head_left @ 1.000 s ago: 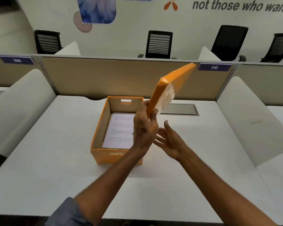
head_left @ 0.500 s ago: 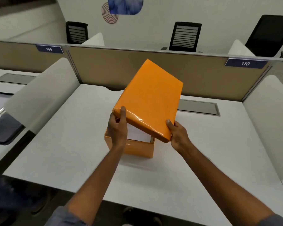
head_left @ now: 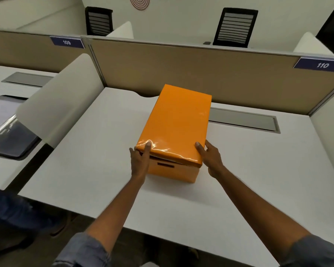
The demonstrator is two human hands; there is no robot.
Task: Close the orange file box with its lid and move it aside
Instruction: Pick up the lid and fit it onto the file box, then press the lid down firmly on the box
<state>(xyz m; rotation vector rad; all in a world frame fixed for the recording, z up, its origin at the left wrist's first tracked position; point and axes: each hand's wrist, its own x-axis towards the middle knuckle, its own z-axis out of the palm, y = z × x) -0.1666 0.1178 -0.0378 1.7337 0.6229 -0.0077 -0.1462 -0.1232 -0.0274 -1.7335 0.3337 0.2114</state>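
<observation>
**Box under its lid, both hands at the near corners**

The box point(head_left: 173, 171) sits in the middle of the white surface point(head_left: 85, 160), its far end close to the tan partition point(head_left: 181, 68). The orange lid point(head_left: 176, 124) lies over it, covering the whole top, but the near edge is not fully down: a dark gap shows between the lid's front lip and the box wall, just above the handle slot point(head_left: 165, 165).

The left hand point(head_left: 139, 163) grips the lid's near left corner, thumb on top and fingers point(head_left: 132, 153) wrapped down the side. The right hand point(head_left: 210, 158) is at the near right corner, thumb on the lid's top edge, the other fingers spread apart alongside it.

A grey cable tray point(head_left: 243, 120) is set into the surface beside the box. Labels 109 point(head_left: 67, 42) and 110 point(head_left: 322, 65) mark the partitions.
</observation>
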